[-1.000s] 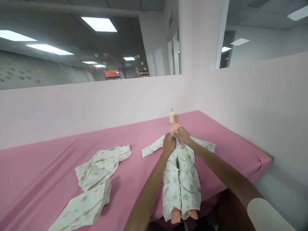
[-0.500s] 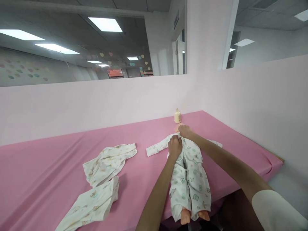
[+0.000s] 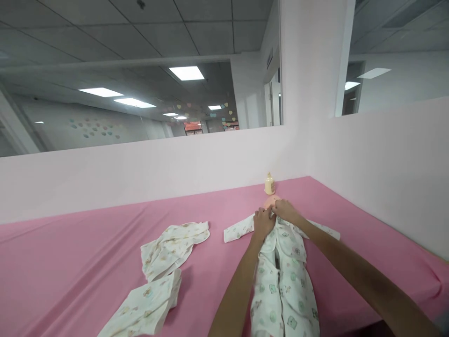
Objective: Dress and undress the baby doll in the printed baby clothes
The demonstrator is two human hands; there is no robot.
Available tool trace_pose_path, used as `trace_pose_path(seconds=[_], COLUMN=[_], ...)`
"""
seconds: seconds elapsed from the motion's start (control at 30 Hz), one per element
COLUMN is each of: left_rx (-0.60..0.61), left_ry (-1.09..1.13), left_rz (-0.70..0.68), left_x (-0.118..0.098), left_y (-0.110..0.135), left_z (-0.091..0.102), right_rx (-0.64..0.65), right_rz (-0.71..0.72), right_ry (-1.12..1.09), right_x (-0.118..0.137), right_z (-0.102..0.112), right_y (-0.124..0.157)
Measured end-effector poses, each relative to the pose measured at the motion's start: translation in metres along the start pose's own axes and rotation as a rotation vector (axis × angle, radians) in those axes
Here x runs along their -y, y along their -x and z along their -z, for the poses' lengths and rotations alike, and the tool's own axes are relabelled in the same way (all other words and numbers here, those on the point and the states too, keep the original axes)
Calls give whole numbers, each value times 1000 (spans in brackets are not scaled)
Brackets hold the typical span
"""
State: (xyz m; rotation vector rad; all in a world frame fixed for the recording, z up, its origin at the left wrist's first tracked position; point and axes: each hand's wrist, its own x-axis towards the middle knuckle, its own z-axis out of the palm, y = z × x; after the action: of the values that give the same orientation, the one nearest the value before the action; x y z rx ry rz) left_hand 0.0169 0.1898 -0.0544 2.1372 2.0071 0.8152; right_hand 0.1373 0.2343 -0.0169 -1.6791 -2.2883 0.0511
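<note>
Doll in white printed cotton sleepsuit (image 3: 286, 281) — left hand (image 3: 264, 222) and right hand (image 3: 285, 211) pinch its collar; cream bottle (image 3: 269, 184) beyond.

body | we work with two bare hands: left hand (image 3: 264, 222), right hand (image 3: 285, 210) | our left forearm (image 3: 242, 285) and right forearm (image 3: 351, 271) are uncovered to the frame edge | both forearms long, slim | pale sliver at our right elbow, too small to tell
</note>
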Motion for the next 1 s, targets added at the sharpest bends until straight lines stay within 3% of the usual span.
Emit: trace_pose_path(seconds=[0.13, 0.3, 0.57, 0.63, 0.73, 0.8, 1.0], left_rx=[-7, -110, -205, -182, -145, -135, -147], left_ry=[30, 80, 299, 306, 302, 292, 238], left_rz=[-37, -96, 67, 76, 58, 55, 70], left_x=[7, 14, 24, 24, 24, 24, 24], left_y=[-16, -15, -8, -6, -6, -6, -4], left_z=[-7, -15, -17, -16, -14, -13, -13], right_rx=[-54, -123, -343, -287, -163, -114, -100], right_rz=[30, 25, -259, -212, -84, -76, -81], right_ry=[-243, -513, -771, -726, -502, -359, -25], right_x=[-9, -19, -17, -9, 5, 13, 32], right_z=[-7, -20, -42, -40, -32, -26, -18], right_y=[5, 8, 24, 32, 44, 48, 48])
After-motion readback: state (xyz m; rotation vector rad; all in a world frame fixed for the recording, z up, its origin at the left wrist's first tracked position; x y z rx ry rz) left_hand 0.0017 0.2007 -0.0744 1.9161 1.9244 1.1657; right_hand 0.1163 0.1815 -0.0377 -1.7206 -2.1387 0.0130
